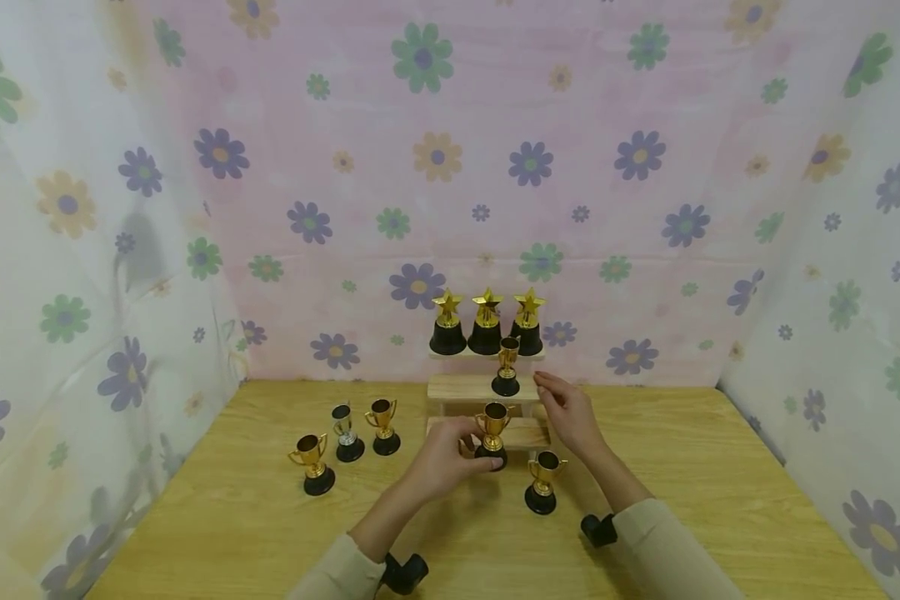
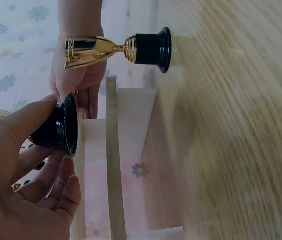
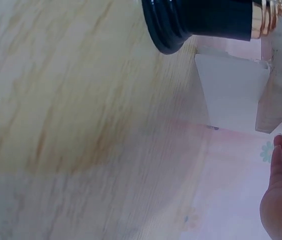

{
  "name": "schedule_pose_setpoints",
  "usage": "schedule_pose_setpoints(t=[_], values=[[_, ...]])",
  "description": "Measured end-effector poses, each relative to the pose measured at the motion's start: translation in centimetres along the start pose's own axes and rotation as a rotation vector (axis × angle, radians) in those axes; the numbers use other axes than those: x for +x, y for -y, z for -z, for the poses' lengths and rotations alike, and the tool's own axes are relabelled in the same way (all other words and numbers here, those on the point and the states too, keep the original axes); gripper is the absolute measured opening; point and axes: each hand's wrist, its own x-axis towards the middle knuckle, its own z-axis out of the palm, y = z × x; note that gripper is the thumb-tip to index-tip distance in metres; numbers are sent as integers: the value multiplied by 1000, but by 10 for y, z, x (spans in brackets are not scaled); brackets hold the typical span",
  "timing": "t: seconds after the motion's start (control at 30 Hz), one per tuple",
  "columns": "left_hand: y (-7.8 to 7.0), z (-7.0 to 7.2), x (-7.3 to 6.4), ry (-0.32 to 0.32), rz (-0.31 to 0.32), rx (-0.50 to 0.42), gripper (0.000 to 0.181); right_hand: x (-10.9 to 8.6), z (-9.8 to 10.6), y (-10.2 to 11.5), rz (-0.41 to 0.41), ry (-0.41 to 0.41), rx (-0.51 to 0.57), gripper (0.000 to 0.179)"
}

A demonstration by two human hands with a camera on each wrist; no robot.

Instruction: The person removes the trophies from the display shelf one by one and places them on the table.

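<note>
My left hand (image 1: 444, 457) pinches a gold two-handled trophy cup (image 1: 493, 423) by its black base, thumb on one side and fingers on the other. In the left wrist view that black base (image 2: 63, 127) is held beside the edge of the lowest step (image 2: 113, 165). In the head view the cup overlaps the front of a three-step wooden stand (image 1: 453, 387). My right hand (image 1: 570, 414) is at the right end of the middle step, fingers extended and holding nothing. On that middle step stands a smaller gold trophy cup (image 1: 507, 367), close to the right fingertips.
Three trophies with gold stars (image 1: 487, 321) line the top step. Left of the stand, two gold cups (image 1: 312, 463) (image 1: 383, 425) and a silver cup (image 1: 348, 433) stand on the wooden table (image 1: 217, 517). Another gold cup (image 1: 543, 482) stands in front, between the forearms. Flowered cloth (image 1: 360, 125) surrounds the table.
</note>
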Motion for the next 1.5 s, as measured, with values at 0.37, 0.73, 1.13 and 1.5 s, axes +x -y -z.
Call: schedule_pose_setpoints(t=[0.37, 0.73, 1.13, 1.5], values=[[-9, -14, -11, 106, 5, -43, 24, 1, 3, 2, -2, 7, -6, 34], [-14, -42, -22, 271, 77, -118, 30, 0, 3, -1, 27, 19, 5, 34], [-17, -63, -21, 343, 1, -113, 29, 5, 5, 5, 23, 27, 15, 34], [-16, -74, -20, 392, -8, -63, 27, 2, 5, 3, 14, 36, 6, 34]])
